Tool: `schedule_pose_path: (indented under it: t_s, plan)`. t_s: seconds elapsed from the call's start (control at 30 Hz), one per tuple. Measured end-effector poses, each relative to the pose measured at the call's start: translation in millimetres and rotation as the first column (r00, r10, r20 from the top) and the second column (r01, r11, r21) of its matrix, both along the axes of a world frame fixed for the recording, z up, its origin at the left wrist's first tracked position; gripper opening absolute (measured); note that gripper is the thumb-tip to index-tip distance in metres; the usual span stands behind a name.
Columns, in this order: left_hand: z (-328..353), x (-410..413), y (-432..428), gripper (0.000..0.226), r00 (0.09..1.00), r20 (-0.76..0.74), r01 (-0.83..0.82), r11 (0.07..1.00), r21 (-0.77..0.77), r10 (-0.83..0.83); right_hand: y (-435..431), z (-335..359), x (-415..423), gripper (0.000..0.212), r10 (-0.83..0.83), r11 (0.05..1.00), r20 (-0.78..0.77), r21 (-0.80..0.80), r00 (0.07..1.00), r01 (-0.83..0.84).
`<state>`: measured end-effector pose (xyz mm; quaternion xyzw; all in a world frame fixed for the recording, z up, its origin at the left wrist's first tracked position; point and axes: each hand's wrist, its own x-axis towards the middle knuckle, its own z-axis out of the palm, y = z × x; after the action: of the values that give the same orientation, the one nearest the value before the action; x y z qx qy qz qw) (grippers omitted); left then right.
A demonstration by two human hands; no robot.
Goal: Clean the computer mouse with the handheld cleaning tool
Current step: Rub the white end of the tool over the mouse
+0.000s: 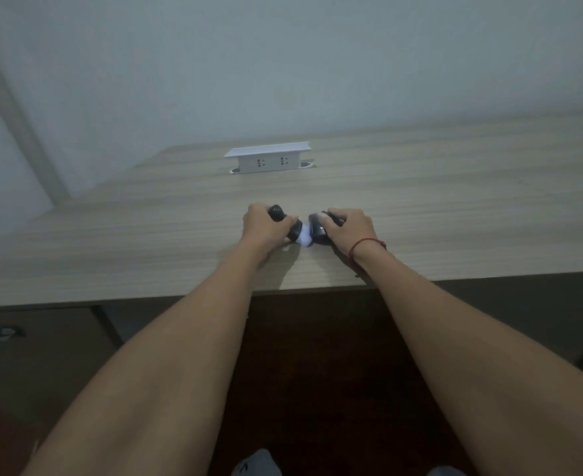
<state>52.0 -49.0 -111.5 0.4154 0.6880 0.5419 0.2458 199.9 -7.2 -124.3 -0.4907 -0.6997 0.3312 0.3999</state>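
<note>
My left hand (264, 228) is closed around a black handheld cleaning tool (278, 214); its dark body pokes out above my fingers, and its white tip (304, 239) points right. That tip touches a black computer mouse (317, 231) that my right hand (350, 230) grips from the right side. My right fingers cover most of the mouse, so only its left end shows. Both hands meet over the wooden desk (455, 207), near its front edge. A red string circles my right wrist.
A white power socket box (269, 159) stands upright on the desk behind my hands, near the wall. The desk's front edge (146, 298) runs just below my wrists. A dark drawer front with a handle (1, 332) sits below at the left.
</note>
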Motion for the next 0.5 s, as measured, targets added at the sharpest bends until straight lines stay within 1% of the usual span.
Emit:
schedule_pose_path:
  t_s: [0.07, 0.1, 0.13, 0.17, 0.2, 0.3, 0.33, 0.37, 0.43, 0.47, 0.5]
  plan:
    - [1, 3, 0, 0.024, 0.995, -0.082, -0.062, 0.998, 0.03, 0.064, -1, 0, 0, 0.04, 0.007, 1.0, 0.002, 0.005, 1.0, -0.007]
    - [5, 5, 1, 0.026, 0.996, -0.066, -0.059, 0.996, 0.065, 0.064, -1, 0, 1, 0.038, 0.01, 1.0, 0.003, 0.012, 1.0, -0.01]
    - [9, 7, 2, 0.029, 0.999, -0.007, -0.05, 0.992, 0.114, 0.051, -2, 0, 1, 0.035, 0.012, 1.0, 0.001, 0.02, 1.0, -0.012]
    - [11, 11, 1, 0.027, 0.998, 0.063, -0.037, 0.989, 0.143, 0.028, -2, 0, 1, 0.032, 0.007, 1.0, -0.001, 0.03, 1.0, -0.007]
    - [9, 15, 1, 0.022, 0.997, 0.077, -0.04, 0.988, 0.148, 0.028, -1, 0, 2, 0.029, -0.002, 0.999, 0.0, 0.045, 1.0, 0.002]
    - [0, 13, 1, 0.015, 0.988, -0.089, -0.118, 0.991, 0.065, 0.124, 1, 0, 2, 0.029, -0.019, 0.997, 0.03, 0.075, 0.999, 0.016]
    - [0, 11, 2, 0.017, 0.988, -0.089, -0.122, 0.99, 0.07, 0.128, 2, -1, 1, 0.029, -0.021, 0.997, 0.036, 0.069, 0.999, 0.019]
    - [3, 11, 2, 0.019, 0.992, -0.053, -0.107, 0.989, 0.098, 0.112, 3, -1, 2, 0.029, -0.021, 0.998, 0.036, 0.06, 0.999, 0.018]
    - [9, 13, 3, 0.022, 0.997, 0.073, -0.052, 0.985, 0.163, 0.041, 3, -1, 3, 0.028, -0.014, 0.999, 0.021, 0.043, 1.0, 0.013]
    - [9, 15, 1, 0.021, 0.997, 0.076, -0.039, 0.985, 0.168, 0.026, 3, -1, 3, 0.028, -0.012, 0.999, 0.019, 0.043, 1.0, 0.011]
    - [7, 16, 0, 0.02, 0.999, 0.019, -0.047, 0.987, 0.155, 0.045, 2, 0, 3, 0.028, -0.016, 0.999, 0.024, 0.051, 1.0, 0.015]
